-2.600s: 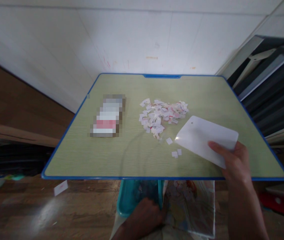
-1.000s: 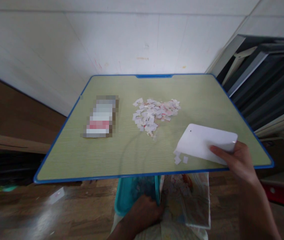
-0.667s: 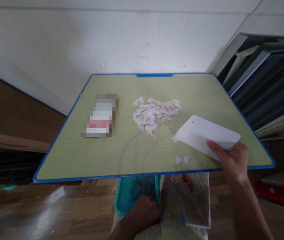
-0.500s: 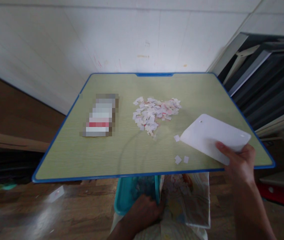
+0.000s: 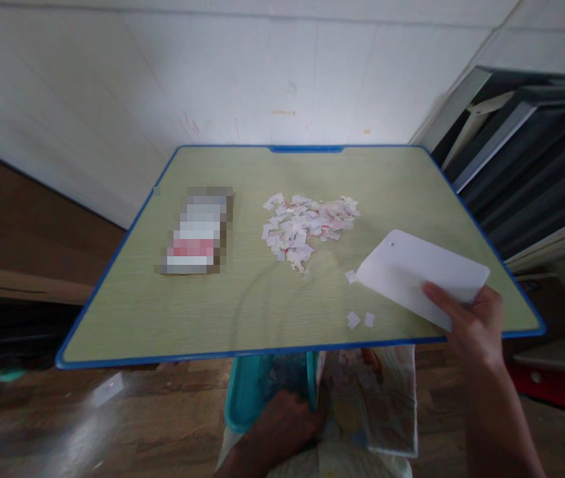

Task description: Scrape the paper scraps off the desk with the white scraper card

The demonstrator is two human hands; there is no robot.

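Observation:
My right hand (image 5: 476, 325) grips a thin white plastic scraper (image 5: 421, 272) by its lower right part, thumb on top. The scraper has a small hole near one corner and is held at the right side of the table; its left corner is beside a small paper scrap (image 5: 350, 276). Two more scraps (image 5: 353, 320) lie nearer the front edge. A heap of torn paper pieces (image 5: 297, 229) sits mid-table. Below the table, my left hand (image 5: 289, 418) is closed at the right rim of a teal tray (image 5: 242, 408); its fingertips are hidden.
The green table (image 5: 202, 325) has a blue edge and stands against a white wall (image 5: 242, 79). A blurred-out flat object (image 5: 195, 229) lies on its left. Under the front edge is a patterned clear bag (image 5: 392, 411). Dark panels (image 5: 551, 146) lean at the right.
The scraper and my right hand have shifted slightly left. My left hand stays at the teal tray, and the paper heap looks the same.

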